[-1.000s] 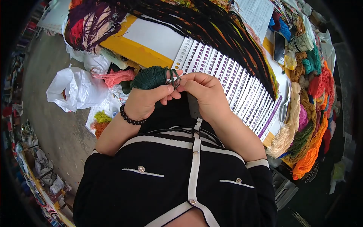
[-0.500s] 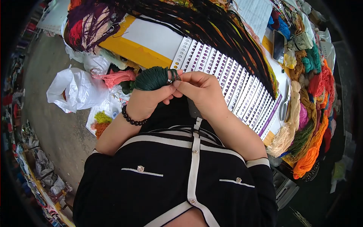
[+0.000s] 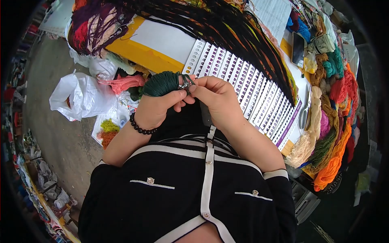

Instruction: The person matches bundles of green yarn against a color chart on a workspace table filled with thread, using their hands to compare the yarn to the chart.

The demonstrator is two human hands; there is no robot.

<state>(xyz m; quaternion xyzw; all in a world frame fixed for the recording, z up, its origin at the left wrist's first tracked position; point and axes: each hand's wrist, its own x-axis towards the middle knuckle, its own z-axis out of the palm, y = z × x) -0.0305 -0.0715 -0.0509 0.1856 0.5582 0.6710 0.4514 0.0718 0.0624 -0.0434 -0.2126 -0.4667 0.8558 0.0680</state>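
A bundle of dark green thread (image 3: pixel 161 84) is held in my left hand (image 3: pixel 164 103), its thumb lying along the near side. My right hand (image 3: pixel 214 95) pinches green strands (image 3: pixel 189 82) that come off the right end of the bundle, thumb against forefinger. The two hands almost meet at that end. Strands there look looped and tangled, and how they run between the fingertips is partly hidden. Beyond my hands lie white cards with rows of holes and purple samples (image 3: pixel 227 65).
Long black and orange strands (image 3: pixel 243 36) hang across the cards on the yellow-edged table (image 3: pixel 142 50). Colourful yarn hanks (image 3: pixel 338 141), scissors (image 3: pixel 304 111) and a phone (image 3: pixel 298 48) lie to the right. A white plastic bag (image 3: pixel 79 95) is at the left, near pink yarn (image 3: pixel 125 84).
My right fingers have shifted slightly, and the green strands between the hands look more spread out. The bundle stays in my left hand.
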